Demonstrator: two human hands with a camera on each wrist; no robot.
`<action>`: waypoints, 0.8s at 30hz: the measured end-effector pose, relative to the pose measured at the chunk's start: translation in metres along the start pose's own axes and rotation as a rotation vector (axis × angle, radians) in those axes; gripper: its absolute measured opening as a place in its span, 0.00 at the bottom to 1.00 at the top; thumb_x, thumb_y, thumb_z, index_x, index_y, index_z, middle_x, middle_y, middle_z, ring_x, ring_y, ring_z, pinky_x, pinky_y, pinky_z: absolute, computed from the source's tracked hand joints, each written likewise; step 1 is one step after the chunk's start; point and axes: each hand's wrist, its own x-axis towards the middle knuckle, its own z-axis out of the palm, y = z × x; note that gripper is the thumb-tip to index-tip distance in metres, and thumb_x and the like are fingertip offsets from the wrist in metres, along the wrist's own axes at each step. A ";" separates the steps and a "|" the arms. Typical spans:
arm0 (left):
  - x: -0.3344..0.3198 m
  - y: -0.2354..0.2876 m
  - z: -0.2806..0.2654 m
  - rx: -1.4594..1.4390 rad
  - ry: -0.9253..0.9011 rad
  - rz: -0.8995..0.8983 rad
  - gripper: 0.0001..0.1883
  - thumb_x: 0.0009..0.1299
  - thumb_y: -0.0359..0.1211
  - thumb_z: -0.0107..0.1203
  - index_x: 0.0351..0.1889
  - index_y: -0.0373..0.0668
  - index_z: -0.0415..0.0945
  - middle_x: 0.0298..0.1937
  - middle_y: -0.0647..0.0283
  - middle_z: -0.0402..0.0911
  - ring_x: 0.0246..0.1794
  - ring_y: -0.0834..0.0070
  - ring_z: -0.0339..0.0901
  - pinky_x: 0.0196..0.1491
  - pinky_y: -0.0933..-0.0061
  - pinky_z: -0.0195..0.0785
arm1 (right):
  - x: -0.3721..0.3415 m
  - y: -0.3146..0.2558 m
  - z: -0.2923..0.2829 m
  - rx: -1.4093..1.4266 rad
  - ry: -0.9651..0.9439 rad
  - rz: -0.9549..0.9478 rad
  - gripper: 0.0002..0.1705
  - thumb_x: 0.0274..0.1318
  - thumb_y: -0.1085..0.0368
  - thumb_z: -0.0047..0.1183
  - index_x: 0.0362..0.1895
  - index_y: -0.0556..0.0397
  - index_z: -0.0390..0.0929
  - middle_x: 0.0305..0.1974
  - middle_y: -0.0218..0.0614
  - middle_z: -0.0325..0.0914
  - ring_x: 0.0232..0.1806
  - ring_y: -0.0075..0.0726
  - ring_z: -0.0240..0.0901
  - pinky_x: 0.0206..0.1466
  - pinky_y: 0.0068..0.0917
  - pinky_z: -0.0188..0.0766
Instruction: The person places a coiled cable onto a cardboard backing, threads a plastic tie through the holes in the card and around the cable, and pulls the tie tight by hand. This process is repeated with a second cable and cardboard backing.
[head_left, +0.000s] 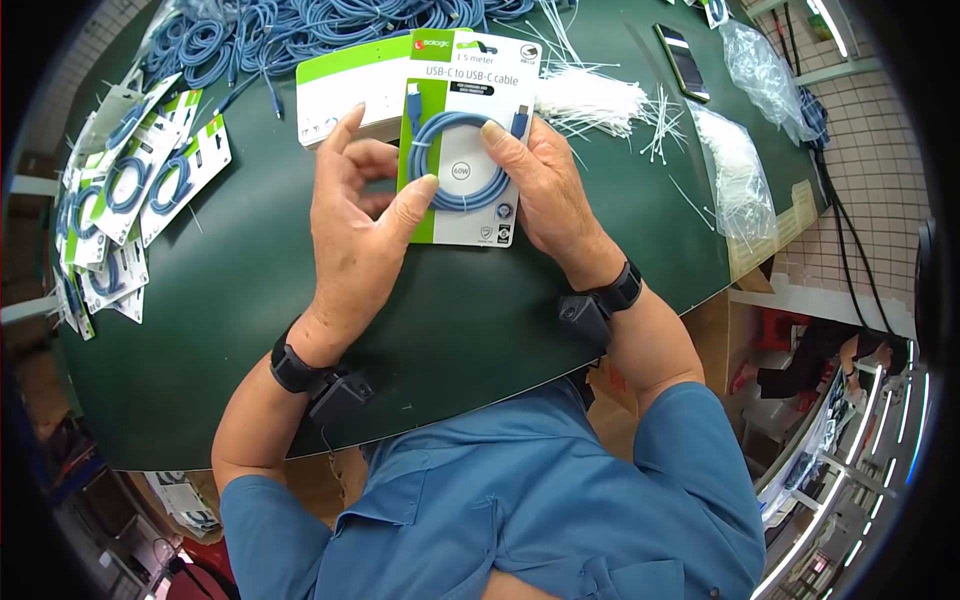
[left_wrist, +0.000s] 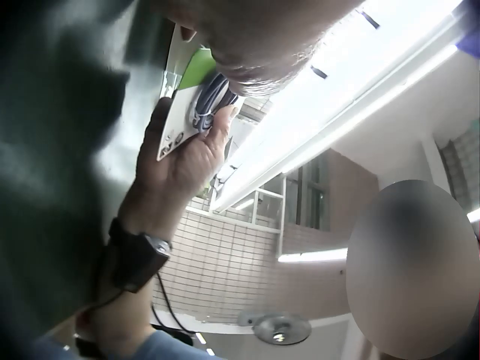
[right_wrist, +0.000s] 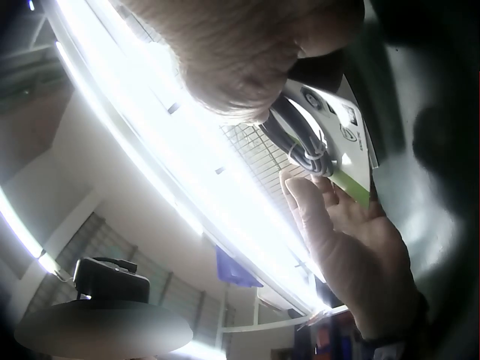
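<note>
A carded USB-C cable (head_left: 460,215), green and white with a blue coil tied on its front, is held up over the green table. My right hand (head_left: 555,195) grips its right edge, thumb over the coil and the other fingers behind. From the left, my left hand (head_left: 355,225) holds the lower edge, its thumb on the front and its index finger raised away. In the left wrist view the right hand (left_wrist: 184,169) pinches the card (left_wrist: 176,124). The right wrist view shows the left hand (right_wrist: 360,255) at the card's green edge, the thumb beside the coil.
Behind the card lies a white and green stack of cards (head_left: 350,75). Carded cables (head_left: 125,190) are piled at left, loose blue cables (head_left: 300,30) at the back. White cable ties (head_left: 595,100), a phone (head_left: 682,62) and a bag of ties (head_left: 735,175) lie at right.
</note>
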 end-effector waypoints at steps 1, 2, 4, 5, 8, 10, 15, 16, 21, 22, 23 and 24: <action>0.001 0.004 -0.002 0.264 0.000 0.208 0.32 0.69 0.29 0.71 0.70 0.34 0.71 0.54 0.55 0.82 0.55 0.68 0.81 0.57 0.70 0.78 | 0.001 0.000 -0.002 0.004 0.007 -0.012 0.21 0.80 0.59 0.51 0.64 0.62 0.75 0.54 0.40 0.84 0.50 0.25 0.83 0.54 0.25 0.83; 0.003 0.010 -0.005 0.527 -0.002 0.420 0.29 0.67 0.29 0.72 0.65 0.36 0.76 0.53 0.57 0.83 0.55 0.65 0.81 0.58 0.68 0.78 | 0.002 0.000 -0.004 0.009 0.015 -0.025 0.20 0.80 0.59 0.51 0.63 0.62 0.75 0.54 0.40 0.84 0.50 0.25 0.83 0.54 0.25 0.83; 0.007 0.019 -0.007 0.788 -0.019 0.639 0.26 0.64 0.29 0.74 0.61 0.39 0.81 0.52 0.59 0.83 0.55 0.61 0.82 0.58 0.67 0.78 | 0.000 0.000 -0.007 0.020 0.035 -0.043 0.20 0.80 0.58 0.51 0.63 0.62 0.75 0.54 0.40 0.84 0.50 0.25 0.83 0.54 0.25 0.83; 0.011 0.023 -0.008 0.867 -0.110 0.717 0.24 0.62 0.28 0.73 0.58 0.41 0.83 0.51 0.60 0.83 0.54 0.60 0.82 0.58 0.65 0.78 | 0.000 -0.001 -0.008 0.038 0.023 -0.030 0.21 0.80 0.58 0.51 0.63 0.62 0.75 0.54 0.40 0.85 0.50 0.25 0.83 0.53 0.24 0.83; 0.020 0.030 -0.010 1.033 -0.305 0.882 0.21 0.58 0.27 0.72 0.51 0.45 0.87 0.49 0.64 0.83 0.54 0.56 0.81 0.57 0.62 0.77 | 0.001 -0.002 -0.009 0.087 -0.001 -0.017 0.21 0.79 0.58 0.52 0.63 0.62 0.75 0.53 0.40 0.85 0.49 0.24 0.84 0.52 0.24 0.83; 0.022 0.028 -0.012 1.023 -0.419 0.906 0.20 0.57 0.26 0.69 0.50 0.46 0.87 0.47 0.67 0.83 0.54 0.60 0.82 0.56 0.62 0.78 | -0.001 0.000 -0.009 0.018 -0.018 -0.002 0.21 0.79 0.58 0.52 0.62 0.62 0.76 0.52 0.39 0.85 0.47 0.23 0.84 0.50 0.23 0.83; 0.018 0.030 -0.012 0.969 -0.552 0.840 0.18 0.57 0.24 0.66 0.47 0.47 0.85 0.45 0.68 0.84 0.52 0.66 0.82 0.56 0.63 0.78 | -0.005 -0.003 -0.007 0.010 -0.070 0.060 0.20 0.78 0.58 0.53 0.60 0.62 0.78 0.47 0.36 0.87 0.42 0.21 0.84 0.44 0.22 0.84; 0.017 0.029 -0.012 0.970 -0.553 0.840 0.18 0.57 0.24 0.66 0.47 0.47 0.85 0.45 0.68 0.84 0.52 0.66 0.82 0.56 0.63 0.78 | -0.006 -0.003 -0.006 0.012 -0.071 0.060 0.20 0.78 0.58 0.53 0.60 0.62 0.78 0.47 0.36 0.87 0.42 0.21 0.84 0.44 0.22 0.84; 0.019 0.020 -0.014 0.867 -0.564 0.835 0.17 0.57 0.24 0.67 0.46 0.46 0.85 0.44 0.66 0.84 0.50 0.66 0.82 0.53 0.64 0.78 | -0.007 -0.003 -0.005 -0.026 -0.066 0.035 0.19 0.78 0.58 0.53 0.58 0.62 0.79 0.45 0.35 0.87 0.40 0.19 0.83 0.41 0.21 0.83; 0.021 0.019 -0.015 0.835 -0.560 0.843 0.18 0.57 0.24 0.68 0.46 0.45 0.85 0.44 0.66 0.83 0.49 0.65 0.82 0.51 0.64 0.78 | -0.007 -0.003 -0.005 -0.044 -0.057 0.032 0.19 0.78 0.58 0.53 0.58 0.62 0.79 0.45 0.36 0.87 0.40 0.19 0.83 0.41 0.21 0.83; 0.022 0.018 -0.015 0.804 -0.555 0.851 0.18 0.57 0.24 0.68 0.47 0.45 0.85 0.44 0.65 0.83 0.48 0.64 0.82 0.50 0.64 0.78 | -0.006 -0.004 -0.005 -0.063 -0.049 0.029 0.19 0.78 0.58 0.53 0.59 0.62 0.79 0.46 0.36 0.87 0.40 0.19 0.83 0.42 0.21 0.83; 0.022 0.020 -0.014 0.804 -0.554 0.852 0.18 0.57 0.24 0.68 0.47 0.45 0.85 0.44 0.65 0.83 0.48 0.64 0.82 0.50 0.64 0.78 | -0.006 -0.004 -0.006 -0.065 -0.050 0.028 0.19 0.78 0.58 0.53 0.59 0.62 0.79 0.46 0.36 0.87 0.40 0.19 0.83 0.42 0.21 0.83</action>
